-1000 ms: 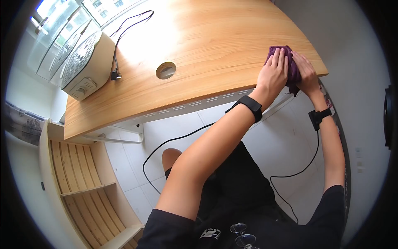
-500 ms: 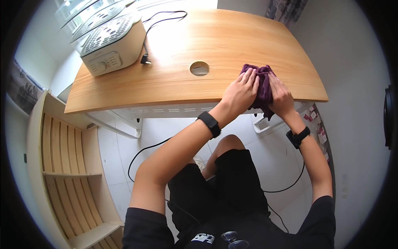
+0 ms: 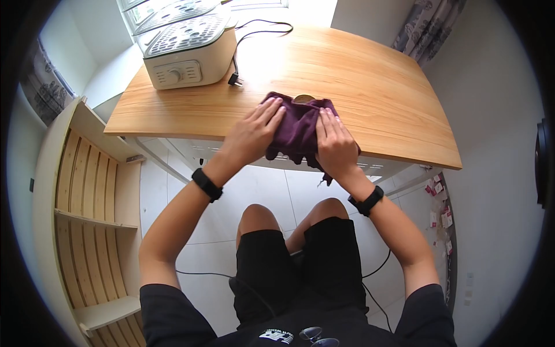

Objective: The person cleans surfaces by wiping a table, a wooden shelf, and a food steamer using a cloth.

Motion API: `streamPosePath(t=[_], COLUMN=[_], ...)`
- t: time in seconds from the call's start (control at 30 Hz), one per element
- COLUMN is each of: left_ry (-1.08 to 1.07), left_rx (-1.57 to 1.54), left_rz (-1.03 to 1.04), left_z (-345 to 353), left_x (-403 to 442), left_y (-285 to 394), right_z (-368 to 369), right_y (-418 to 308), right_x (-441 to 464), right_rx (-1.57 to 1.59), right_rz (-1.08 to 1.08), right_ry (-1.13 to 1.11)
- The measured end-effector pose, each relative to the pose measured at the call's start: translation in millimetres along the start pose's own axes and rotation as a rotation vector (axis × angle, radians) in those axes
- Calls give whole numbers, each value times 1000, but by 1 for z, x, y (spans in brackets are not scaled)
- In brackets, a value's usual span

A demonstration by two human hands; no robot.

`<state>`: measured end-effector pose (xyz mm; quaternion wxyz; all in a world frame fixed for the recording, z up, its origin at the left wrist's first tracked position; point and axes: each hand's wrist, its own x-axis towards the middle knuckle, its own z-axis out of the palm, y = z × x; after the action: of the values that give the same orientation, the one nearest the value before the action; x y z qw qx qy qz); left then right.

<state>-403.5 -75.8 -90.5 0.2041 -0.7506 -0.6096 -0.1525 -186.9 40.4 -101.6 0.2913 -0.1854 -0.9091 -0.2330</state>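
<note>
A dark purple cloth (image 3: 296,128) lies spread at the front edge of the wooden desk (image 3: 370,75), and its ragged lower side hangs over the edge. My left hand (image 3: 252,128) holds the cloth's left side, fingers straight and close together on top. On the right side, my right hand (image 3: 336,143) grips it the same way. Both thumbs are hidden. Just behind the cloth, the round hole (image 3: 303,99) in the desktop is partly covered.
A cream-coloured appliance (image 3: 191,58) with a dial and perforated trays stands at the desk's back left. Its black plug (image 3: 235,80) and cord lie beside it. A slatted wooden shelf unit (image 3: 95,231) is at left on the floor; cables run near my legs.
Both hands have moved left along the desk's front edge with the cloth. They are further apart now, and the bunched cloth has spread out between them. The view has shifted slightly.
</note>
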Motion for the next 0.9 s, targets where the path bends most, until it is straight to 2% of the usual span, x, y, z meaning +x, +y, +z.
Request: streamPosePath(t=[0.13,0.23,0.47,0.67,0.9], left_ry=[-37,37,84,109,196], left_rx=[38,143,154,167,231], left_rz=[-88,-104,-183,-78,36], left_z=[-16,-4,2,16,40], left_x=[-17,-19,-13,18,79], left_y=[-12,-9,6,41,113], right_z=[12,16,15,7,-18], right_y=[-22,-31,-29,-7,75], right_x=[12,16,15,-1,-58], right_rx=[-11,-20,18,128,68], right_rz=[7,20,42,36,68], right_ry=[58,84,139,157,115])
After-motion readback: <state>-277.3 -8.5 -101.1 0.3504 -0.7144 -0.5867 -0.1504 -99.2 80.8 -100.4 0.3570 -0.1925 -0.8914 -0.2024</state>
